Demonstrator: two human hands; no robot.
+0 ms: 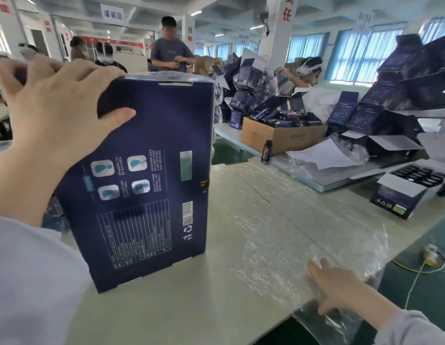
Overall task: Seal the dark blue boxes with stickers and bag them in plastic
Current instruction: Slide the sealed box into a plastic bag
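A tall dark blue box [141,175] stands upright on the pale table [191,307], its printed back face toward me. My left hand [54,115] grips its top left corner, fingers over the top edge and thumb on the front face. My right hand [338,285] lies flat with straight fingers on a stack of clear plastic bags [278,220] spread over the table at the right. A small gold sticker [204,184] shows on the box's right edge.
A cardboard carton [281,138] of dark items sits behind. Piles of dark blue boxes [415,78] fill the far right, with an open box [410,188] nearer. A cable and plug [429,255] lie on the green floor. Other workers stand and sit behind.
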